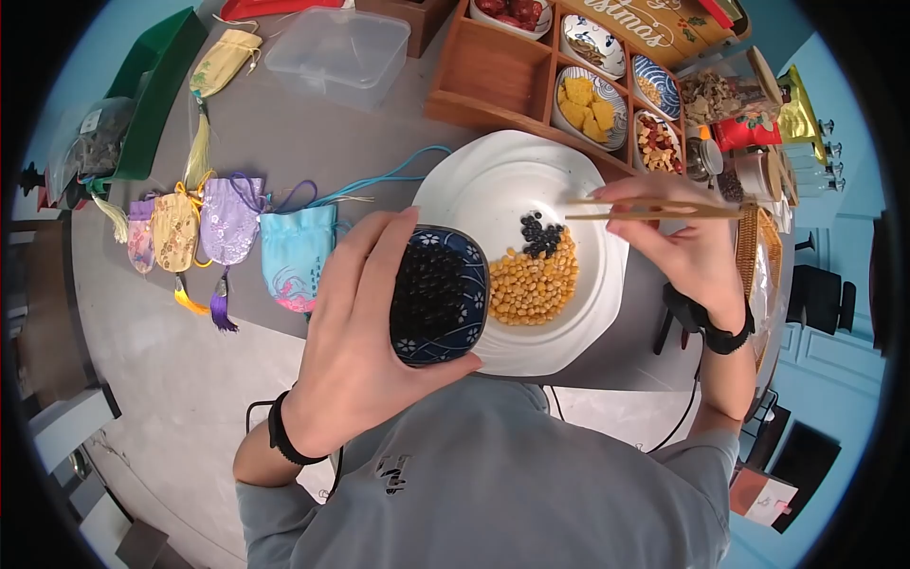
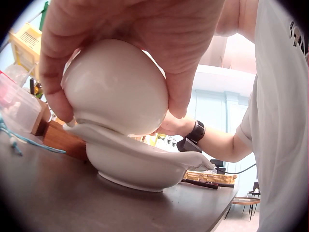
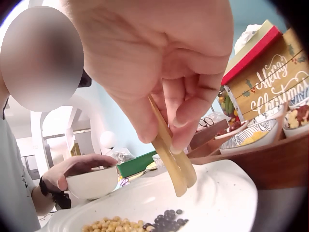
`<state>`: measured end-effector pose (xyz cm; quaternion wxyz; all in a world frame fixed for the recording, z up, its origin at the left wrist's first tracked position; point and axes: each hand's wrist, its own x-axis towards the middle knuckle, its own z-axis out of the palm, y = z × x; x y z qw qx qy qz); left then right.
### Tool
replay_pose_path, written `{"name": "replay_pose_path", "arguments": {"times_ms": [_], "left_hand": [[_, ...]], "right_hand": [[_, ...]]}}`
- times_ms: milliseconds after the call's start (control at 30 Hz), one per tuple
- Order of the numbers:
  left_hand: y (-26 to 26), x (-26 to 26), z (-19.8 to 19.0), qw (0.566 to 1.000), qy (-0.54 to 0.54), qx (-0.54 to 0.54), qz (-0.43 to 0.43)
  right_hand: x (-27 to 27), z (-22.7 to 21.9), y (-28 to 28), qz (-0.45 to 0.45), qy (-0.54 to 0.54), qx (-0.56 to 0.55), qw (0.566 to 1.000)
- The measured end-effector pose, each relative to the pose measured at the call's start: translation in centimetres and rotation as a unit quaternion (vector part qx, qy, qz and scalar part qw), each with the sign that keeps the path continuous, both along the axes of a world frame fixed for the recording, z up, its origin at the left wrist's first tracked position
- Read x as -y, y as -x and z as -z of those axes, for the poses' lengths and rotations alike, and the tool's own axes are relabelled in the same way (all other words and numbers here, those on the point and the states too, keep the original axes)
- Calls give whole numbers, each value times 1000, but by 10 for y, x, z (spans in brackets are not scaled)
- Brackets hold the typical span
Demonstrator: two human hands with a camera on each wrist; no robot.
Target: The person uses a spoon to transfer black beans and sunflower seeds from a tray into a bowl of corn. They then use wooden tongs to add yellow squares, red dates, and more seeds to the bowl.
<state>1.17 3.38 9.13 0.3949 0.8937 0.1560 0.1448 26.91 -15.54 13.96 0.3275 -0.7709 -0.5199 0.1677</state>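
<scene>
My left hand [image 1: 346, 327] grips a small bowl [image 1: 477, 275], blue-patterned inside and white outside, over the left rim of a large white dish [image 1: 592, 313]. Black beans [image 1: 431, 289] lie in the bowl, which overlaps the dish rim in the left wrist view. In the dish, a few black beans [image 1: 538, 235] sit beside a heap of yellow kernels [image 1: 531, 287]. My right hand [image 1: 692, 251] pinches wooden tongs [image 3: 170, 162] between thumb and fingers above the dish's right side. The tong tips are close together, with nothing visible between them.
Behind the dish stands a divided wooden tray [image 1: 498, 71] with small bowls of dried foods. Embroidered pouches [image 1: 294, 251] lie along the left. A clear plastic box [image 1: 341, 52] and green bin [image 1: 152, 95] are farther back. Jars [image 1: 730, 95] crowd the right.
</scene>
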Motion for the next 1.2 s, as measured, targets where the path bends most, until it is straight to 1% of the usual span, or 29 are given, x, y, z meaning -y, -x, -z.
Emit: {"name": "replay_pose_path", "arguments": {"times_ms": [33, 67, 367, 467, 567, 667, 767, 967, 1067, 1200], "left_hand": [[0, 0, 0, 1000, -4, -3, 0], [0, 0, 0, 1000, -5, -2, 0], [0, 0, 1, 1000, -8, 2, 3], [0, 0, 1, 1000, -9, -1, 2], [0, 1, 1, 1000, -9, -3, 1], [1, 0, 0, 1000, -8, -5, -1], [0, 0, 0, 1000, -3, -2, 0], [0, 0, 1, 1000, -6, 4, 0], [0, 0, 1, 1000, -5, 1, -1], [0, 0, 1, 1000, -5, -1, -1]], "right_hand": [[1, 3, -1, -9, 15, -5, 1000], [3, 5, 0, 1, 32, -12, 999], [-5, 0, 6, -41, 72, 11, 997], [-5, 6, 4, -85, 40, 55, 994], [-6, 5, 4, -88, 36, 65, 993], [-5, 2, 3, -69, 5, 70, 995], [-6, -6, 3, -55, 11, 71, 996], [-12, -3, 5, -98, 36, 81, 991], [-12, 5, 5, -95, 51, 58, 993], [-12, 8, 5, -92, 56, 57, 993]]}}
